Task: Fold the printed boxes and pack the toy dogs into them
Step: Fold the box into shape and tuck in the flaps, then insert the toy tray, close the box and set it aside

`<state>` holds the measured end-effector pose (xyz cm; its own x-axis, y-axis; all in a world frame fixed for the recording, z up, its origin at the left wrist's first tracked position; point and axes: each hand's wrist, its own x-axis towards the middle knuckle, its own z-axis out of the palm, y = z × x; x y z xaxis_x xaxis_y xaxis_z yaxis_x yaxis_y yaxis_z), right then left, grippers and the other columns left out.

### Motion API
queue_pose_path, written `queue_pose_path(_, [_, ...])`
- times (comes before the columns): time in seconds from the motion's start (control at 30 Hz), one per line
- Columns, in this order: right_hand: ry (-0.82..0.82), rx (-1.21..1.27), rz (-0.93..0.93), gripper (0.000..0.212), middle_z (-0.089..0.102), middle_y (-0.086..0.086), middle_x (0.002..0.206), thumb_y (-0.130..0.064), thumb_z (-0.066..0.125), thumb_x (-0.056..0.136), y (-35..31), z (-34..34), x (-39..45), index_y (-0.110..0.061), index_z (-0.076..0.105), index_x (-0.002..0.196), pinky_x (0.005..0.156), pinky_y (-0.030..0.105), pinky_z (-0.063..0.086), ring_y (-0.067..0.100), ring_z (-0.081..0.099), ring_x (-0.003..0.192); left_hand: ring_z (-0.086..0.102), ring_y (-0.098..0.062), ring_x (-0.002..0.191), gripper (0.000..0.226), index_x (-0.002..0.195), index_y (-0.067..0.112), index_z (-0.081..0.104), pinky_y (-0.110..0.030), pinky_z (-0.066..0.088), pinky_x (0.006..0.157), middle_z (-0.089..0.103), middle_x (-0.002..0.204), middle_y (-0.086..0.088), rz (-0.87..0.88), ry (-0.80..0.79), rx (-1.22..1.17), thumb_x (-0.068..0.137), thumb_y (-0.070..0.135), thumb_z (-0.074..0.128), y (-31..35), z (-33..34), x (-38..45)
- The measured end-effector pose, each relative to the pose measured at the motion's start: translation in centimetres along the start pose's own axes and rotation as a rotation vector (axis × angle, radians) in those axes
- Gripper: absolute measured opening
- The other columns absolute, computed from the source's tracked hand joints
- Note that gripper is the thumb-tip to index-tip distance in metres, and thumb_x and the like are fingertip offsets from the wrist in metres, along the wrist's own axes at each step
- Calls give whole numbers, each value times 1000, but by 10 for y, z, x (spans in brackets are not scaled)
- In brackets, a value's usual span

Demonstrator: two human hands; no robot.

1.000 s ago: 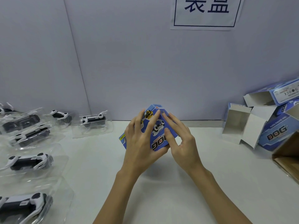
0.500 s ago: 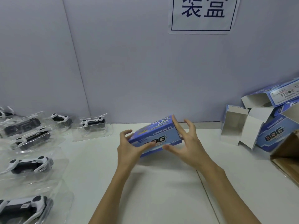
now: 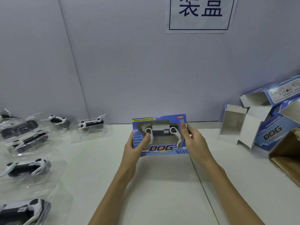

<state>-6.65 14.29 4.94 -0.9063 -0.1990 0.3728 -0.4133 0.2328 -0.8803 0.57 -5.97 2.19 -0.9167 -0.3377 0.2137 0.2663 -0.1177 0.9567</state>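
Both hands are holding a blue printed cardboard box point(image 3: 159, 134) upright above the white table point(image 3: 162, 184), its window showing a black-and-white toy dog point(image 3: 159, 131) inside. The left hand point(image 3: 134, 147) is gripping the left edge, thumb pressing the front. The right hand point(image 3: 194, 141) is gripping the right edge, thumb on the front.

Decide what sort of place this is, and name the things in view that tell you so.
Probably a toy packing station: toy dogs in clear trays wait at the left, empty printed boxes lie at the right, and both hands hold a packed box.

Both hands point(image 3: 134, 147) point(image 3: 194, 141) forward, fingers curled.
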Motion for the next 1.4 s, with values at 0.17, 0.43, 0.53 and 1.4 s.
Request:
queue_pose_path(0.17, [-230,-1,168,66,72,-7,73,-86,31,89,6,-11,2,-33,58,119,51,21,42,7,61,56,74,-30,107,39,122,23,73,-39,61,86,76,119,-10,-20,-48,-49,86,37,81,-8,-13,5])
queue_pose_path(0.43, [-87,185,223,80,76,11,83,-69,81,69,-2,-47,5,-11,56,118,49,32,53,33,71,62,66,-33,112,54,128,23,68,-41,59,88,74,116,-7,-119,8,-140,88,59,67,-17,-7,13])
queue_pose_path(0.53, [218,556,193,76,74,14,93,-52,86,78,-12,-67,12,-5,50,125,57,35,59,30,72,65,65,-33,117,65,132,26,69,-53,53,91,70,126,-13,-193,95,-198,90,72,48,-21,-10,15])
queue_pose_path(1.4, [734,-380,254,43,47,17,154,0,53,103,68,-92,11,4,53,146,105,43,47,39,55,132,70,-25,84,66,98,20,84,-38,54,72,78,104,-6,-184,-17,100,91,70,41,-27,-4,17])
